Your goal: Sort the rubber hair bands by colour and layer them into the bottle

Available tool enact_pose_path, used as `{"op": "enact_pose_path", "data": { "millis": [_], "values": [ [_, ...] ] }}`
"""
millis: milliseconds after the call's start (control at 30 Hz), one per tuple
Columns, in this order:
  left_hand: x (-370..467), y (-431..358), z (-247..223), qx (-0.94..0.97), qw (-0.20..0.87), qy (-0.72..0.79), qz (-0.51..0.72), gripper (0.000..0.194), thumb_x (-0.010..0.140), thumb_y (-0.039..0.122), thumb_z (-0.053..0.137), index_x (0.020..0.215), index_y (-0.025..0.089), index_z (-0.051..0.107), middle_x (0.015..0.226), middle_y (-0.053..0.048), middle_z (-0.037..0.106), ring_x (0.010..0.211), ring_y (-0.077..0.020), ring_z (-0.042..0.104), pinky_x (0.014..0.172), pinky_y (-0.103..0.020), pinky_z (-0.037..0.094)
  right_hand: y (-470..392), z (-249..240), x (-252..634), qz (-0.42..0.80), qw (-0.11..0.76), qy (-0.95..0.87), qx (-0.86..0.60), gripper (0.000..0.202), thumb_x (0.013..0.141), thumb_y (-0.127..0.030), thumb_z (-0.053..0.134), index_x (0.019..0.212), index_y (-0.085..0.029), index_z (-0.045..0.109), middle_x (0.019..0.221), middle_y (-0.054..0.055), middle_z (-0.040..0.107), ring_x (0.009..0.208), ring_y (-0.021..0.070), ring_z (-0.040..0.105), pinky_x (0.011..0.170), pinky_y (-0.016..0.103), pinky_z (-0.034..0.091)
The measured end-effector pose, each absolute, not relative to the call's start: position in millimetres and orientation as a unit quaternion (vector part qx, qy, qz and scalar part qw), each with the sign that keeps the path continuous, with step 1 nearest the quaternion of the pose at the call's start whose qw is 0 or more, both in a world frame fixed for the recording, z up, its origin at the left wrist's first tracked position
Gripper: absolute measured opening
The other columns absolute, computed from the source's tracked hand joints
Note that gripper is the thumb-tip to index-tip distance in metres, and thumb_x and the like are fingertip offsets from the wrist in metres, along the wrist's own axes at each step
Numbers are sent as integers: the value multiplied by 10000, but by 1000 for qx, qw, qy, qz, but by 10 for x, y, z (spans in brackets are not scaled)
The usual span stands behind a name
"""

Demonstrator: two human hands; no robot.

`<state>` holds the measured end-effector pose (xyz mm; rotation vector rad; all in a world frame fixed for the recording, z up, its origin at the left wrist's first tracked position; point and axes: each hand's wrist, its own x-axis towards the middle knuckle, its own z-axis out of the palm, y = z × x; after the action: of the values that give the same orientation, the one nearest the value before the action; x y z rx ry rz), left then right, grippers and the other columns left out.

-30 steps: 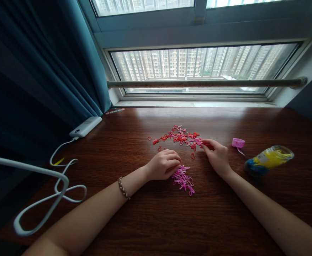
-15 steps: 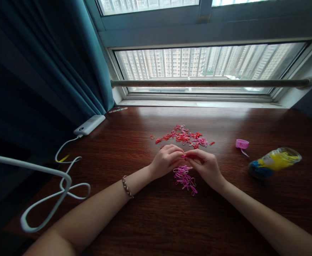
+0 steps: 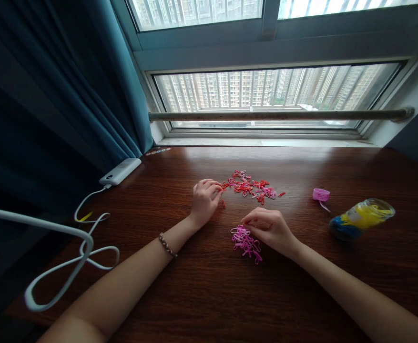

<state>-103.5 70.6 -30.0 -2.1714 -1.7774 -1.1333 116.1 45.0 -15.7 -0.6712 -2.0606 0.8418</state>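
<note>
A loose heap of small red and pink rubber bands (image 3: 251,186) lies on the dark wooden table (image 3: 209,286) near the window. My left hand (image 3: 204,197) rests at the heap's left end, fingers curled onto a few red bands. A separate small pile of pink bands (image 3: 245,242) lies nearer to me. My right hand (image 3: 269,227) hovers just over that pink pile, thumb and fingers pinched together at its top edge. Whether a band sits in that pinch is too small to tell.
A pink lid (image 3: 321,194) and a clear jar lying on its side with yellow and blue bands inside (image 3: 361,217) are at the right. A white power bank (image 3: 120,171) with its white cable (image 3: 83,247) lies at the left, by the teal curtain (image 3: 69,85).
The two hands met above the pink pile half a second ago. Since then my left hand has reached out to the red heap and my right hand has dropped onto the pink pile.
</note>
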Motion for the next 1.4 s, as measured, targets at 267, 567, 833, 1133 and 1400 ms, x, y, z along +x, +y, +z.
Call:
{"op": "enact_pose_path", "data": {
  "millis": [267, 567, 833, 1133, 1400],
  "values": [
    [-1068, 796, -363, -738, 65, -604, -294, 216, 790, 198, 517, 993, 227, 580, 1153, -27, 565, 1183, -245, 366, 991, -446, 275, 697, -199, 1229, 165, 364, -861, -315, 206, 849, -276, 474, 917, -193, 650, 934, 56, 654, 888, 178, 549, 836, 338, 423],
    [-904, 1132, -334, -778, 49, -586, -223, 275, 867, 259, 397, 1109, 232, 525, 1204, -32, 554, 1256, -266, 288, 1019, -573, 118, 889, -377, 1101, 3, 234, -895, -380, 331, 859, -387, 436, 1122, -238, 570, 1193, 35, 561, 1144, 264, 400, 943, 437, 314],
    [-969, 1167, -428, -793, 30, -565, -228, 243, 868, 216, 391, 994, 227, 598, 1134, -42, 596, 1192, -242, 392, 1011, -572, 135, 929, -427, 1138, 39, 292, -881, -370, 262, 866, -268, 436, 1037, -183, 615, 1064, 83, 629, 1067, 235, 480, 915, 420, 348],
    [-1078, 1259, -427, -749, -19, -579, -321, 139, 743, 219, 607, 875, 199, 646, 965, -54, 645, 984, -208, 532, 890, -386, 382, 990, -360, 1228, 162, 471, -777, -384, 188, 833, -254, 485, 763, -196, 649, 791, 56, 672, 770, 194, 591, 792, 357, 432],
    [-1074, 1255, -424, -753, -15, -585, -300, 53, 760, 232, 589, 738, 196, 621, 885, -27, 635, 933, -194, 524, 862, -371, 369, 973, -330, 1220, 178, 474, -757, -413, 227, 830, -290, 481, 706, -179, 636, 708, 52, 652, 700, 184, 584, 698, 302, 432]
  ]
}}
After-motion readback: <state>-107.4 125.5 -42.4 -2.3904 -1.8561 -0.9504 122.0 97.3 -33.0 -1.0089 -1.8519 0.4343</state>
